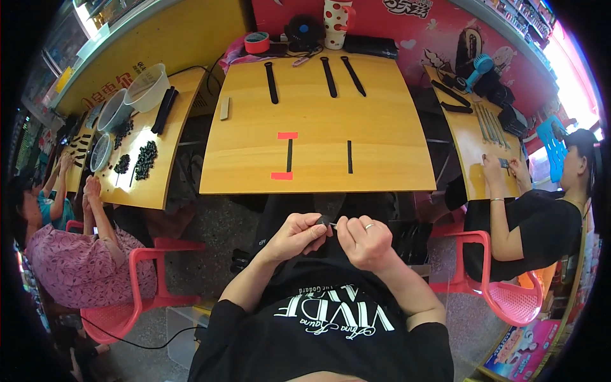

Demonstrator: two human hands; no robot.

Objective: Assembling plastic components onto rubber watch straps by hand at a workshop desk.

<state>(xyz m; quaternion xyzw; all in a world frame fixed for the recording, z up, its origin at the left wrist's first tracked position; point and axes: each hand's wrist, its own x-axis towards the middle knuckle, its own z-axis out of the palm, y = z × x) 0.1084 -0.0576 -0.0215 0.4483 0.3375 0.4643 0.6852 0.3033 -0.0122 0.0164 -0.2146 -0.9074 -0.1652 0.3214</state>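
Over my lap, below the table's front edge, my left hand [296, 234] pinches a small black piece [323, 220]; it may be the end of a strap, but most of it is hidden by fingers. My right hand [365, 242], a ring on one finger, is closed on a thin light-coloured rod [333, 225] whose tip meets the black piece. On the wooden table [242, 146] a short black strip [289, 155] lies between red tape marks [287, 135], with another black strip [349, 157] to its right. Farther back lie black straps [272, 83] with a loop at one end.
A pale flat bar [224, 108] lies at the table's left. Red tape roll [257, 42], black fan [303, 32] and spotted tumbler [337, 25] stand at the back. People work at both side tables; the left one holds clear tubs [147, 89] and black pieces [146, 159].
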